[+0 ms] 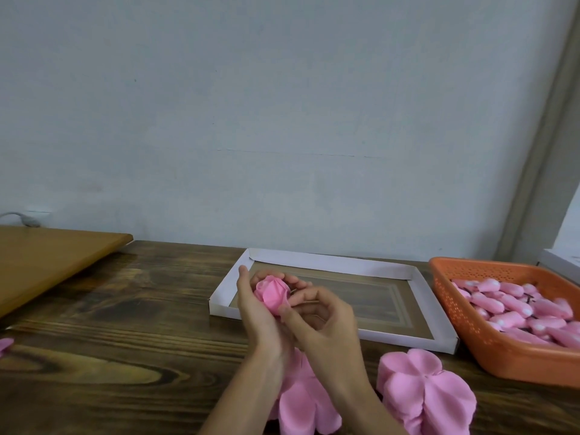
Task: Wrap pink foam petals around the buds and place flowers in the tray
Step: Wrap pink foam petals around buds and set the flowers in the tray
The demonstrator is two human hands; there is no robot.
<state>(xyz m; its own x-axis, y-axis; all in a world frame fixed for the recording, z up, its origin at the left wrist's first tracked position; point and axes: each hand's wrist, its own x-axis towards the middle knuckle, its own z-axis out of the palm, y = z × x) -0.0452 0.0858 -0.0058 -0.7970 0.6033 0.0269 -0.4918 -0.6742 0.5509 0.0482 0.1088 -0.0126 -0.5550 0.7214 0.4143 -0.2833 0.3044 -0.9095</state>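
Note:
My left hand (255,309) cups a pink foam flower (272,292), its petals wrapped round the bud, above the near left corner of the white cardboard tray (417,281). My right hand (323,321) pinches the base of the flower, where a thin brown stem pokes out. Two stacks of pink foam petals lie on the table in front of me, one (423,390) at the right and one (301,400) partly hidden under my forearms. The tray's brown floor holds nothing that I can see.
An orange perforated basket (455,309) full of pink buds stands right of the tray. A light wooden board (47,255) lies at the back left. A pink scrap (4,344) sits at the left edge. A grey wall rises behind the dark wooden table (125,340).

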